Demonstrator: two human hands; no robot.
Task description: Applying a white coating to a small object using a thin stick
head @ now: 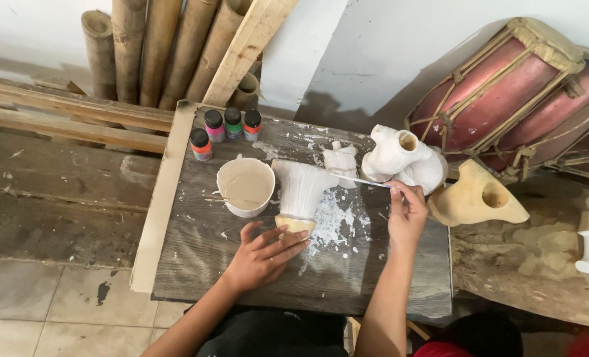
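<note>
Brush [364, 181]: your right hand [405, 215] pinches its thin handle between thumb and fingertips, and the bristle end reaches away from the grip to the left, toward the white-coated figure.
Right hand: clenched lightly on the brush, raised above the board, with the plain white figure just beyond the knuckles.
Left hand [262, 254]: fingers spread and pressed flat on the unpainted tan base of the ribbed figure [301, 195], steadying it; nothing is clasped inside the palm.
Ribbed figure: lies on the grey wooden board [208, 251], coated white over most of its length, its tan end under your left fingertips and its far end near the brush tip.
Small white piece [341, 160]: sits just past the brush tip, above the ribbed figure.
Cup [245, 186]: a white cup of pale paint, just beyond your left hand and beside the ribbed figure, touching or nearly so.
Paint bottles [225, 129]: four small bottles with black caps, farther out past the cup at the board's far edge.
White figure [400, 158]: stands just past your right hand, with an uncoated tan figure [476, 196] to its right.
Splashes: white paint marks the board between your two hands.
Drum [519, 99]: a red drum with rope lacing lies far to the right of your right hand.
</note>
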